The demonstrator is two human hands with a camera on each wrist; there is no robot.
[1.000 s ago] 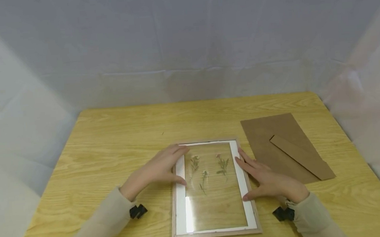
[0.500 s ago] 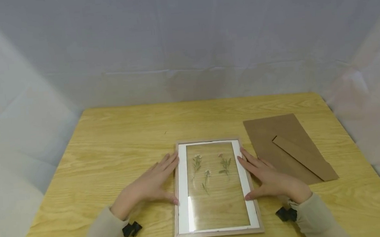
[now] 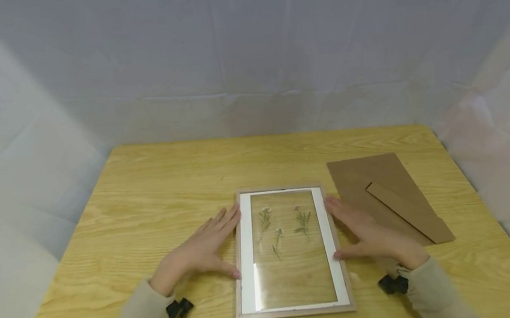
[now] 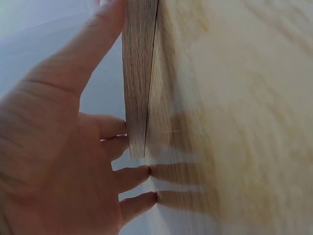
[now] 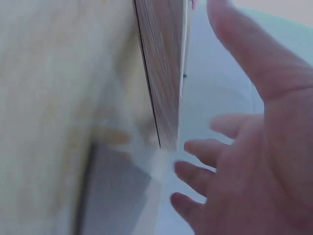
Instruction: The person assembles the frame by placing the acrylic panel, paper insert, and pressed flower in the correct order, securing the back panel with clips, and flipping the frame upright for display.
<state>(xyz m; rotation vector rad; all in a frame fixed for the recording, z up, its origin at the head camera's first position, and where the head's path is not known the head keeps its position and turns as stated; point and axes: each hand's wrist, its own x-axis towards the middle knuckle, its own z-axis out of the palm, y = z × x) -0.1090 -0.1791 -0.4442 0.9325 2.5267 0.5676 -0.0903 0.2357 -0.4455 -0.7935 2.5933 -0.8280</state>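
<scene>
A picture frame [image 3: 294, 313] with a thin wooden rim lies flat in the middle of the table in the head view. White strips [image 3: 247, 259] run down its sides, and pressed flowers [image 3: 265, 219] show in its clear pane. My left hand [image 3: 201, 255] rests its straight fingertips and thumb against the left rim. In the left wrist view two fingers touch the wooden side [image 4: 138, 78], while two others reach the tabletop past its corner. My right hand [image 3: 373, 234] is spread beside the right rim; the right wrist view shows its fingers apart from the wood [image 5: 165, 83].
A brown backing board [image 3: 359, 175] with a folded stand leg [image 3: 405, 212] lies to the right, partly behind my right hand. Pale sheeting [image 3: 247, 55] encloses the wooden table [image 3: 161, 171] at the back and sides. Light glares near the frame's lower left.
My left hand has drawn back from over the frame's left strip to its outer edge. My right hand has moved off the right strip, outward to the right.
</scene>
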